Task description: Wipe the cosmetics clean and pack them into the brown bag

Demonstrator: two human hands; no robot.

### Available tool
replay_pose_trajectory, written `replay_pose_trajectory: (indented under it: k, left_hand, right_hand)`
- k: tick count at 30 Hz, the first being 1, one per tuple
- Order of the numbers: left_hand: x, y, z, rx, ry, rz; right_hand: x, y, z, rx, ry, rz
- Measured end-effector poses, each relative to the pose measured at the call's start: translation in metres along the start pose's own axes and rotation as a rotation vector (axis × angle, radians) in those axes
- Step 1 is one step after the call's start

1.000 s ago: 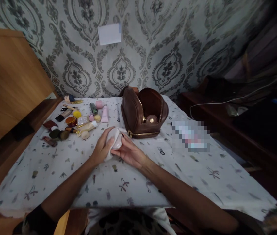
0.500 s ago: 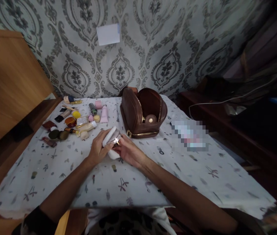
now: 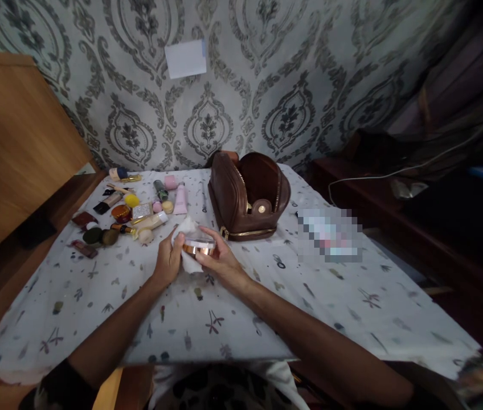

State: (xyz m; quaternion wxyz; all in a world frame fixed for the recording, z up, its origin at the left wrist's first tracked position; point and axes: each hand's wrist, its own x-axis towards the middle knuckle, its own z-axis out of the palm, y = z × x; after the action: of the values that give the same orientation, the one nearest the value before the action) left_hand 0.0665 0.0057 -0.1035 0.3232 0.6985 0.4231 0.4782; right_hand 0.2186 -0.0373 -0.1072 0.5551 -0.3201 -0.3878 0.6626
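Copper-coloured banding with a glossy shine circles a squat, round cosmetic container (image 3: 199, 246) with a clear, see-through rim, held between two bare hands above the cloth-covered table (image 3: 139, 319). The right hand (image 3: 224, 265) grips its right side, thumb along the near face and fingers curved around the far side. The left hand (image 3: 168, 261) is closed on a crumpled, soft white wipe (image 3: 187, 226), its thumb upright at the container's left end; the wipe spreads behind and below that end. Just beyond the hands, near the middle of the table's far edge, stands a brown bag (image 3: 229, 199), smooth and leather-like, its rounded top gaping between gold zipper teeth, with a round gold snap on its front tab. Toward the far left corner lies a loose group of cosmetics: a matte pink tube (image 3: 180, 199), a dark green bottle (image 3: 160, 189), a yellow rounded item (image 3: 131, 200), an amber-toned jar (image 3: 121, 214), a glittery squarish case (image 3: 142, 211) and a cream tube with a white cap (image 3: 154, 220). Near the right edge, an object (image 3: 331, 234) is pixelated beyond recognition. Small plant motifs dot the white cloth, and grey damask wallpaper (image 3: 209, 122) rises behind.
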Motion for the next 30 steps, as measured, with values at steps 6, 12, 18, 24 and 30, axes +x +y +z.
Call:
replay_pose_trajectory:
  k: [6, 12, 18, 24, 30]
  left_hand:
    - [-0.005, 0.005, 0.010, -0.118, -0.182, 0.011]
    - [-0.002, 0.015, 0.009, -0.117, -0.088, -0.143]
    - [0.003, 0.018, 0.005, -0.116, 0.019, -0.281]
    - [-0.004, 0.019, 0.007, -0.168, 0.001, -0.191]
    - [-0.004, 0.012, 0.010, -0.343, -0.068, -0.264]
  right_hand:
    - [-0.003, 0.000, -0.007, -0.559, 0.175, -0.212]
    - [-0.008, 0.000, -0.007, -0.833, 0.185, -0.260]
    - [-0.002, -0.002, -0.007, -0.861, 0.311, -0.285]
    - [-0.003, -0.001, -0.005, -0.875, 0.343, -0.261]
    - [-0.003, 0.001, -0.006, -0.881, 0.293, -0.333]
